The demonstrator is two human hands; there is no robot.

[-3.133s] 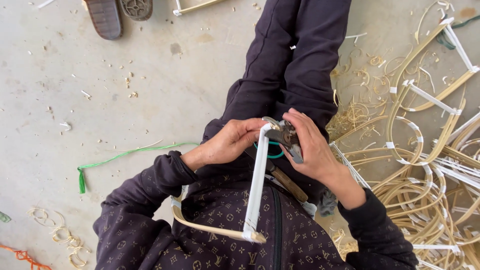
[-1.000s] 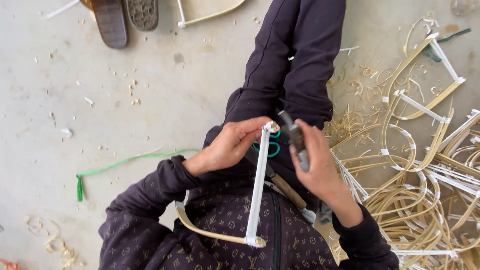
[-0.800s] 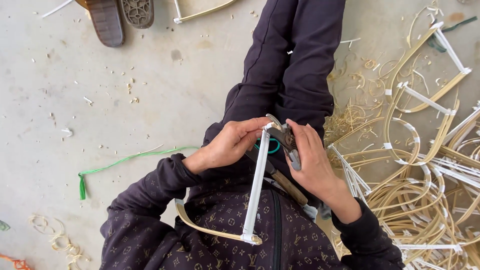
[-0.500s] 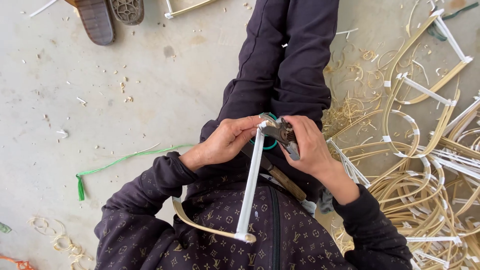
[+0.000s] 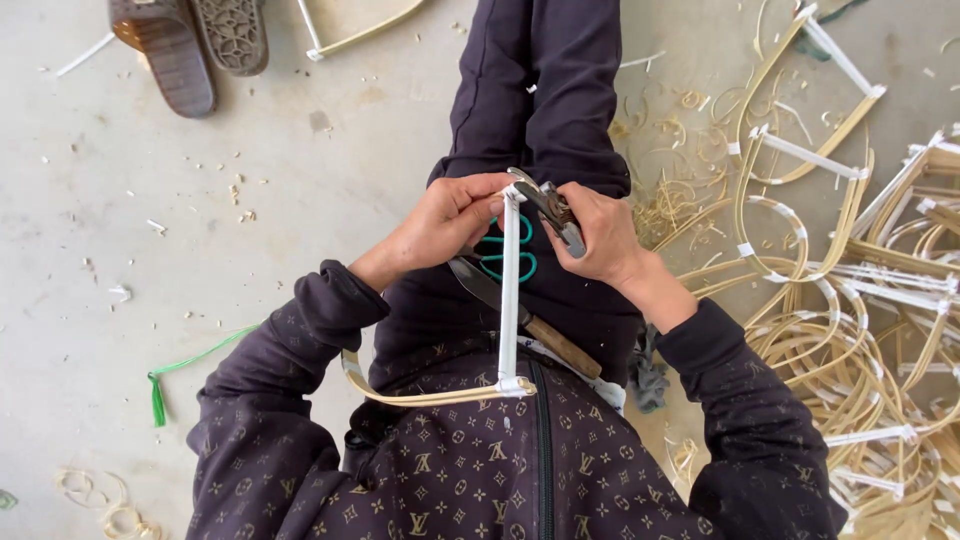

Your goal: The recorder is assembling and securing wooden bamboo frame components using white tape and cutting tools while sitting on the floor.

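Holding the top of a white rod, our left hand pinches it between thumb and fingers over our lap. That rod runs down to a curved bamboo strip that crosses our jacket, the two joined at a taped corner. Our right hand is closed around a metal cutting tool, whose tip meets the rod's top end just beside the left fingers. A knife with a wooden handle lies across our lap behind the rod. To the right, a heap of bent bamboo frames covers the floor. Far left, two sandals rest on the concrete, and a green strip lies at near left.
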